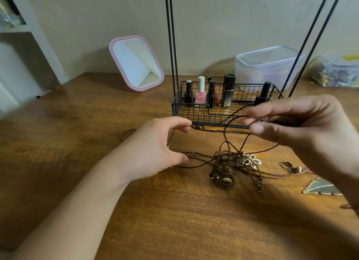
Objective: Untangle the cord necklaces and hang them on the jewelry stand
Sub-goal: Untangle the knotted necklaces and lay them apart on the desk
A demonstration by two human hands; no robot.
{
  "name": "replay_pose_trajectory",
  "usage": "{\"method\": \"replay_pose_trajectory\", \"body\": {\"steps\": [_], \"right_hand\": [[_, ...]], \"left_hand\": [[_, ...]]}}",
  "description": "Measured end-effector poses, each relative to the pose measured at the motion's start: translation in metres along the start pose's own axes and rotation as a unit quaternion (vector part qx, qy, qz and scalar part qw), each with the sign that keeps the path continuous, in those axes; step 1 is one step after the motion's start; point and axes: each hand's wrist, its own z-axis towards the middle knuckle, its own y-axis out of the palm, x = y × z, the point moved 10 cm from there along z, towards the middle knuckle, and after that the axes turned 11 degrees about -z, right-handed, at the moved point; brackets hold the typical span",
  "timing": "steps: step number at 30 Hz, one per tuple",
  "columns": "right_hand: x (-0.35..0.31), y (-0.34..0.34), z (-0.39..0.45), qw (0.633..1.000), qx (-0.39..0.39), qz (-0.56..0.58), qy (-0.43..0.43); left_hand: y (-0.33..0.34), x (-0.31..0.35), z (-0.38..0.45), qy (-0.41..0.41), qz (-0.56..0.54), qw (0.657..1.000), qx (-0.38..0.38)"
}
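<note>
Just in front of the jewelry stand (223, 108), my left hand (161, 145) and right hand (291, 123) each pinch one cord (219, 131), stretching it taut above the tangled necklaces (231, 166) lying before the stand to expose its crossings.

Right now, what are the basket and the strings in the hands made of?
The basket looks like black-coated metal wire: thin bars in an open grid. The strings look like dark brown cord, matte and bending softly between the left hand and right hand.
</note>
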Motion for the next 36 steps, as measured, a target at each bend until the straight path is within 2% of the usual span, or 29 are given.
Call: {"method": "replay_pose_trajectory", "body": {"steps": [2,4,6,8,9,11,13,15,18,21,23,25,27,29,30,32,33,36], "right_hand": [[-0.006,0.002,-0.001,0.996,-0.038,0.074,-0.024],[-0.013,0.004,-0.003,0.993,-0.077,0.074,-0.043],[-0.011,-0.001,-0.003,0.995,-0.074,0.053,-0.034],[-0.01,-0.011,-0.003,0.999,-0.027,-0.023,-0.034],[-0.01,-0.016,-0.004,0.994,0.0,-0.099,-0.037],[-0.007,-0.022,-0.005,0.971,0.042,-0.236,-0.011],[-0.007,-0.025,-0.006,0.949,0.056,-0.311,0.014],[-0.016,-0.02,-0.006,0.925,0.046,-0.378,-0.003],[-0.026,-0.021,-0.006,0.894,0.067,-0.44,-0.052],[-0.032,-0.028,-0.009,0.87,0.127,-0.465,-0.101],[-0.03,-0.027,-0.009,0.854,0.139,-0.488,-0.114],[-0.02,-0.031,-0.007,0.863,0.146,-0.477,-0.084],[-0.008,-0.045,-0.006,0.895,0.169,-0.41,-0.045],[0.005,-0.066,-0.004,0.952,0.196,-0.234,0.001],[0.013,-0.076,-0.004,0.97,0.206,-0.126,0.032],[0.032,-0.095,-0.005,0.97,0.224,0.037,0.091],[0.04,-0.103,-0.006,0.963,0.233,0.072,0.111],[0.054,-0.117,-0.013,0.958,0.224,0.055,0.168]], "left_hand": [[-0.002,-0.002,0.001,0.001,-0.004,1.0,0.017],[-0.005,0.0,0.002,0.016,-0.016,0.999,0.032],[-0.014,0.001,0.001,0.028,-0.011,0.997,0.073],[-0.025,0.003,-0.001,0.047,-0.012,0.99,0.131],[-0.03,0.005,-0.002,0.062,-0.017,0.985,0.16],[-0.041,0.009,-0.005,0.093,-0.025,0.973,0.208],[-0.049,0.015,-0.009,0.125,-0.022,0.961,0.247],[-0.054,0.022,-0.013,0.16,-0.02,0.948,0.274],[-0.058,0.031,-0.021,0.206,-0.016,0.927,0.312],[-0.066,0.041,-0.034,0.285,0.006,0.89,0.357],[-0.069,0.044,-0.039,0.323,0.01,0.87,0.372],[-0.07,0.044,-0.04,0.335,0.01,0.865,0.372],[-0.069,0.043,-0.038,0.33,0.004,0.874,0.358],[-0.07,0.038,-0.032,0.3,-0.011,0.894,0.334],[-0.07,0.034,-0.027,0.27,-0.023,0.91,0.314],[-0.065,0.02,-0.013,0.185,-0.053,0.951,0.243],[-0.06,0.013,-0.006,0.145,-0.058,0.967,0.202],[-0.05,0.005,0.004,0.1,-0.043,0.984,0.14]]}}
